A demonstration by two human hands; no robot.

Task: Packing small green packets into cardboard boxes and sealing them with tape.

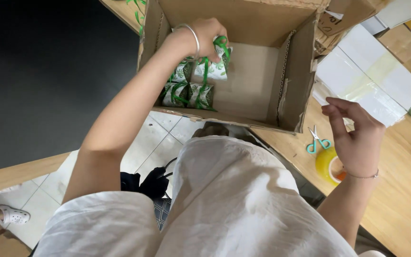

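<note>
Packing step: my left hand (204,38) grips a green-ribboned packet (213,66) inside the cardboard box (296,81). Right hand (355,138) open, empty. Next: seat it beside the packed ones.

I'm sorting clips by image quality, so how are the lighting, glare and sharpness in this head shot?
Head view: soft, even light with faint shadows; the upper left corner falls into near black. A mild sheen lies on the white taped sheet. The left hand, on a green-ribboned packet in the cardboard box, looks reasonably sharp, as does the right hand. Wide-lens bending shows at the edges.
</note>
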